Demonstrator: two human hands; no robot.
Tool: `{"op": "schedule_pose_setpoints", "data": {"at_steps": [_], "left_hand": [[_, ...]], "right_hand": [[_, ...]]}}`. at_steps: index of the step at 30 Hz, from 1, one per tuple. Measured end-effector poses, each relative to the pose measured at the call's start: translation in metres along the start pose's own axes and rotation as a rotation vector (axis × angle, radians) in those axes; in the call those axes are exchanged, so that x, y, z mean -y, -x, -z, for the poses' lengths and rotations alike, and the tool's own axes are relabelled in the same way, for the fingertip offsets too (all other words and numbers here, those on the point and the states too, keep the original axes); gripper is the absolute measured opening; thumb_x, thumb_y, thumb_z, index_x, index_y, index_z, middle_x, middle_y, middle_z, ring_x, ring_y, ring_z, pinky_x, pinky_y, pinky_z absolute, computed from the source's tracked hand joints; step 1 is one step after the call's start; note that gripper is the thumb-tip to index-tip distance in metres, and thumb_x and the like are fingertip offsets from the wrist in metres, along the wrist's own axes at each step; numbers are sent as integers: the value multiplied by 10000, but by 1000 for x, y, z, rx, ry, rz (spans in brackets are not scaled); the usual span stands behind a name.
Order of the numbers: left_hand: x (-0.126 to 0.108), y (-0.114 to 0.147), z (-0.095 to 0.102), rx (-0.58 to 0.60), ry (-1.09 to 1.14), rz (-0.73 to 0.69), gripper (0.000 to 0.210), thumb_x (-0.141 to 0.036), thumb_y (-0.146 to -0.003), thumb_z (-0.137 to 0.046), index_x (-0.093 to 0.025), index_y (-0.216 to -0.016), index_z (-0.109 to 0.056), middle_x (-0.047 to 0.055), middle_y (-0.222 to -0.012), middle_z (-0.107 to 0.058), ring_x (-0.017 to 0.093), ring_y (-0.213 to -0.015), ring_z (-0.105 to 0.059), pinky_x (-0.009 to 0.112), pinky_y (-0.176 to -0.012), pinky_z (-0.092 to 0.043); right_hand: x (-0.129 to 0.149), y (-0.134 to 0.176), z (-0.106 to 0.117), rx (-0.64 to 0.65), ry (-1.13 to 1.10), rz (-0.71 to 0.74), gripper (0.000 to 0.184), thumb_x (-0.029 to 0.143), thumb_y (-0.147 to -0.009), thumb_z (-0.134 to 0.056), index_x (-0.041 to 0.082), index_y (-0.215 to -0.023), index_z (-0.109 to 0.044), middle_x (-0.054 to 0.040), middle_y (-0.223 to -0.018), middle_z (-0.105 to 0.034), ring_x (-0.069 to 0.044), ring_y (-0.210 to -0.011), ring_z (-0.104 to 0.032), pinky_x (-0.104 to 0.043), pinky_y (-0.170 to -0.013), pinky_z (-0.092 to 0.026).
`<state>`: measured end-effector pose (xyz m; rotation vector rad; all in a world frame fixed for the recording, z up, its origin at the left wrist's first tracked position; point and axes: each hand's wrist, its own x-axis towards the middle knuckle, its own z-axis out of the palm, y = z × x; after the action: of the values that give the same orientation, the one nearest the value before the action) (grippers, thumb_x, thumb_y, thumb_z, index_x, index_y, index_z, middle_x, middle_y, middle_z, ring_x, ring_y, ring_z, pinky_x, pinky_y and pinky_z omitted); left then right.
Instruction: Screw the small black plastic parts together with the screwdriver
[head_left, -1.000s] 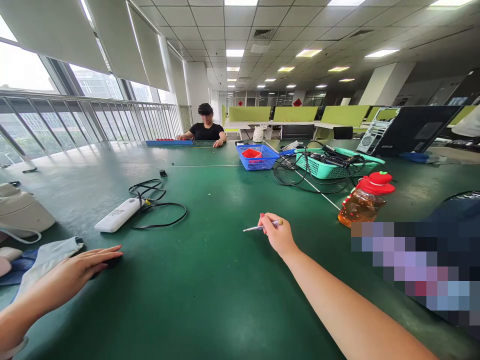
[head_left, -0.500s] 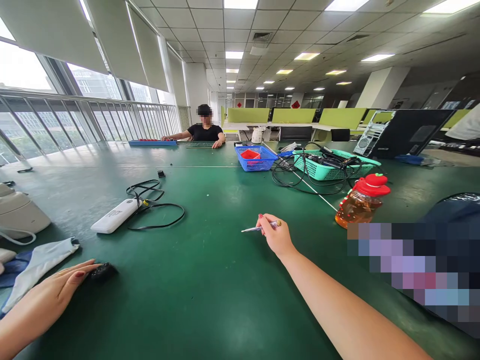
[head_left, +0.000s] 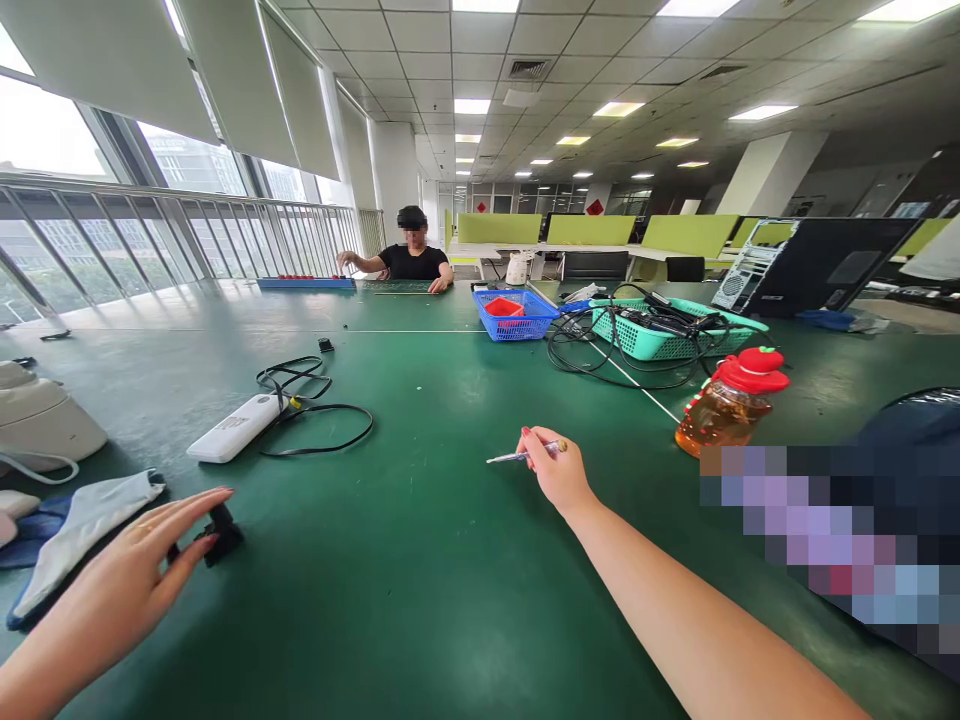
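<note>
I see the left hand (head_left: 124, 565) on the person's side of the white power bank (head_left: 235, 430). Its thumb and finger are a bit apart, with a small black thing (head_left: 223, 540) at their tips. I can't tell if that grip pinches it; if not, it might slip and tip on the green worktop (head_left: 352, 620). Right of the power bank, the right hand (head_left: 559, 470) holds a thin tool (head_left: 510, 457) like a pen. If that grip gets loose, the tool could drop and roll. The black cord (head_left: 330, 407) loops beside the power bank, so fingers might catch it. Well right of the power bank is the red-topped bottle (head_left: 724, 410); a wide swing of the right hand could knock it over.
</note>
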<state>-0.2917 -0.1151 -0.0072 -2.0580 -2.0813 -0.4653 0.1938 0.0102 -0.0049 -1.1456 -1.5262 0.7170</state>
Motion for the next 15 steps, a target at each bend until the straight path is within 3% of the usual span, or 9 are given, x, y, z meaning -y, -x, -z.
{"op": "schedule_pose_setpoints", "data": {"at_steps": [5,15], "left_hand": [[-14,-10,-13,139,16,-78,600,-535,-836,-389,-229,-1302,-608,58,-1278,-661,296,-1169,-612,459,-1078,-444],[8,-3,-29,150,-9,-68,568,-466,-897,-312,-249,-1369,-541,51,-1414,-553,286,-1215,-588,437,-1085,-436]], "right_hand": [[1,0,1,7,6,-9,470,543,-875,-459,209,-556,-543,15,-494,-451,-128,-475,-420,-258,-478,-328],[1,-1,0,11,-23,-40,454,537,-865,-477,211,-554,-529,23,-480,-429,-124,-466,-398,-259,-467,-302]]}}
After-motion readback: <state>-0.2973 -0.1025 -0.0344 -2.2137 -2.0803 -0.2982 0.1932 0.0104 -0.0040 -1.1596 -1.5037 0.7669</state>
